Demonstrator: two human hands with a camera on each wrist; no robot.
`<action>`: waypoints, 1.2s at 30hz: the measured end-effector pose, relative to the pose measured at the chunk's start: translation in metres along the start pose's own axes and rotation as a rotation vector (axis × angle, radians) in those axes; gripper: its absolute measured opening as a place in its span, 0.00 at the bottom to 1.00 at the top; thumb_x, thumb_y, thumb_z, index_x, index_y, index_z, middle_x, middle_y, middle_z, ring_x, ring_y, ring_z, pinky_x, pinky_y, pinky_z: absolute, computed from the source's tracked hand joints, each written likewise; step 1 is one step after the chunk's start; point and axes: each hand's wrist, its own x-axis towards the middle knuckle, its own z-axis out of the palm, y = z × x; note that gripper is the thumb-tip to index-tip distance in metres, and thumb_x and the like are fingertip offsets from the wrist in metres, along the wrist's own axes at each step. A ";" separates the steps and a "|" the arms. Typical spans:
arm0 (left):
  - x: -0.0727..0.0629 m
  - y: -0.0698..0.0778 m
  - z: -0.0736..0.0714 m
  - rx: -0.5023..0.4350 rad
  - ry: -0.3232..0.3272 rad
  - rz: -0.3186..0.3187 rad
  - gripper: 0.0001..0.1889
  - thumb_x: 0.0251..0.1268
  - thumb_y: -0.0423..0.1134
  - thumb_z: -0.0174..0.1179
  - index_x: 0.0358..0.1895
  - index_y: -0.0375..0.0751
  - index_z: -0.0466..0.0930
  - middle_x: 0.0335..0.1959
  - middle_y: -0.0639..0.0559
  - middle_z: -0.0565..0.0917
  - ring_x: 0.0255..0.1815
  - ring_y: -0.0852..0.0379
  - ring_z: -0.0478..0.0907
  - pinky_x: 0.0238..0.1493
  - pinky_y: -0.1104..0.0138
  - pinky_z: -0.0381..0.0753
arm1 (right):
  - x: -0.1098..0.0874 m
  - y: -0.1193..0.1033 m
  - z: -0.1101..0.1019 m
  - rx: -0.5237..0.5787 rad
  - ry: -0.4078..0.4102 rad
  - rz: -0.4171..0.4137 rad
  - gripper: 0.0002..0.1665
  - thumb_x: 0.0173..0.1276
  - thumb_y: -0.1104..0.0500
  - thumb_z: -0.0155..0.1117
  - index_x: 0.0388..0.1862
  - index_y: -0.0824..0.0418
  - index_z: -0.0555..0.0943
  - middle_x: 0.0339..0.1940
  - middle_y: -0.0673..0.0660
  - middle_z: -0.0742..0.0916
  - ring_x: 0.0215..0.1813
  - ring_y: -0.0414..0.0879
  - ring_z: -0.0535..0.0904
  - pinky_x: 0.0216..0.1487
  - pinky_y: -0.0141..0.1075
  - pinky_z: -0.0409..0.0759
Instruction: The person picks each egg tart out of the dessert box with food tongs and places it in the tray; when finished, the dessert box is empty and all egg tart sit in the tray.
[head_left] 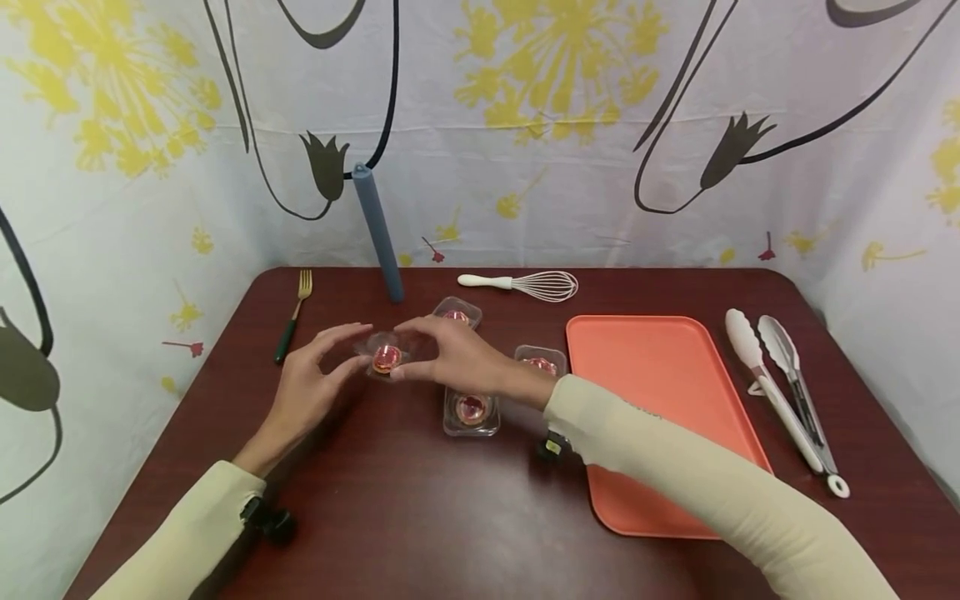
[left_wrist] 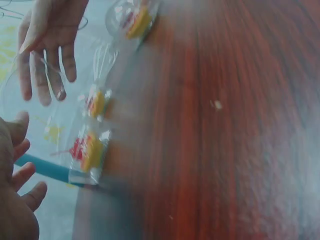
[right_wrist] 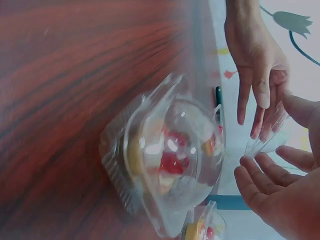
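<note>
Tart between the hands [head_left: 387,359]: sitting at the centre of the clock in the head view; the clear edges around it are blending together and hard to trace.
Clear plastic piece [right_wrist: 272,142]: spanning the gap between the hands; its outline is showing only faintly, so its full shape is escaping the eye.
Right hand [head_left: 453,358]: lying at 3 o'clock, gripping the clear plastic piece between thumb and fingers.
Left hand [head_left: 311,379]: lying at 9 o'clock, thumb and fingers curving toward the piece; I cannot tell whether they are pinching it. The left wrist view is cutting this hand off.
Far tart pack [head_left: 463,307]: sitting at 2 o'clock, the right hand hiding its lower part.
Near tart pack [head_left: 471,412]: resting at 4 o'clock, its top edge disappearing behind that hand.
Outer tart pack [head_left: 542,360]: showing at 3 o'clock, the right forearm covering its bottom.
Orange tray [head_left: 675,392]: lying past it, the right sleeve [head_left: 637,425] crossing and masking its lower portion.
Blue stick [head_left: 380,237]: standing out at 12 o'clock.
</note>
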 end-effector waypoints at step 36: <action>-0.024 0.016 -0.011 0.020 -0.047 -0.166 0.06 0.78 0.33 0.70 0.50 0.37 0.94 0.43 0.48 0.94 0.40 0.59 0.89 0.40 0.77 0.84 | -0.007 0.005 0.020 0.244 0.046 0.074 0.14 0.84 0.60 0.67 0.51 0.70 0.92 0.36 0.58 0.94 0.35 0.49 0.92 0.39 0.40 0.92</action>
